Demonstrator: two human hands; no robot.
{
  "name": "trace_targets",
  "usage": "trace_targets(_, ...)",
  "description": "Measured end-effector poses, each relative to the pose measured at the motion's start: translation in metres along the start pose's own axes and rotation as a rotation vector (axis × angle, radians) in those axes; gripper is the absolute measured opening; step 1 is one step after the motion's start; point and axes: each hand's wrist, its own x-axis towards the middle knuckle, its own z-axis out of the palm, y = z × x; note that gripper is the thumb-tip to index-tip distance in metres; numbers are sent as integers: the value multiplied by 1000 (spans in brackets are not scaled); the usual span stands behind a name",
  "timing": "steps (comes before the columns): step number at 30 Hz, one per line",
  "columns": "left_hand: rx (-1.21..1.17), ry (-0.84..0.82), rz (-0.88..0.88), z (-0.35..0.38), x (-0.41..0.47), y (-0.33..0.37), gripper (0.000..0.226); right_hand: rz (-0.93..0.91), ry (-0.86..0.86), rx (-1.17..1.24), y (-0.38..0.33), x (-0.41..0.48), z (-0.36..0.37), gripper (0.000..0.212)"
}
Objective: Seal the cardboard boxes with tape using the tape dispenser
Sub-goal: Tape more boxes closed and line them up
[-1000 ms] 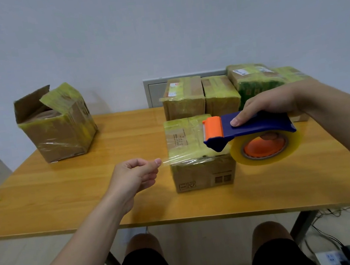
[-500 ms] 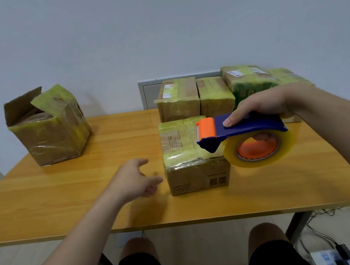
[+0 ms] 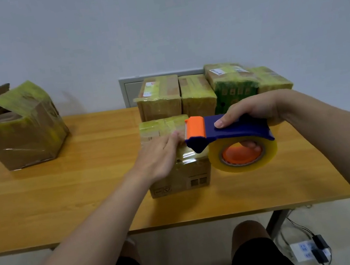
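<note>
**Left palm flat on the near box, dispenser gripped at its right top edge**

The near box (image 3: pixel 180 176) was a small brown carton standing on the wooden table (image 3: pixel 65 192), its top and upper sides wrapped in yellowish clear tape that showed glossy wrinkles on the front. The left hand (image 3: pixel 161 154) lay flat on the near box's top with its fingers straight, the fingertips just beside the orange roller (image 3: pixel 194 127).

The right hand (image 3: pixel 254 110) was wrapped around the handle of the blue tape dispenser (image 3: pixel 236 128), the index finger stretched along its top. The dispenser was held at the near box's upper right edge, and its tape roll (image 3: pixel 245 166) hung to the right of the box.

Printed black symbols and 2 dark squares marked the near box's front; none could be read. Behind the near box stood a row of 4 taped boxes (image 3: pixel 196 93), some carrying white labels too small to read, 1 printed green. Far left of the near box sat an open box (image 3: pixel 20 140), flaps up.

The left hand hid much of the near box's top. Whether the roller touched the box could not be told.
</note>
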Motion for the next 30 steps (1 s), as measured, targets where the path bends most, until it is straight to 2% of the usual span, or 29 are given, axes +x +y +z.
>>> trace_targets(2, 97, 28, 57, 5, 1, -2, 53, 59, 11, -18, 12, -7, -2, 63)
trace_targets(5, 228, 66, 141, 7, 3, -5, 50, 142, 69, -42, 35, -16, -8, 82)
trace_targets(7, 305, 57, 174, 6, 3, -4, 47, 162, 93, -20, 47, -19, -12, 86)
trace_targets(12, 339, 34, 217, 3, 5, -7, 44, 84, 43, 88, 53, -24, -10, 58)
trace_targets(14, 319, 11, 214, -1, 8, -10, 44, 39, -2, 147, 53, -25, -9, 56)
trace_targets(19, 367, -89, 263, -5, 13, 0, 36, -27, -52, 170, 52, -21, -11, 85)
trace_targets(22, 397, -209, 259, -3, 22, 21, 47, -67, -32, 197, 56, -19, -18, 94)
trace_targets(26, 323, -370, 387, 9, 22, 30, 81, -72, -21, 216, 59, -19, -28, 74)
trace_targets(30, 396, -357, 391, 9, 27, 23, 105, -77, -64, 247, 65, -11, -29, 83)
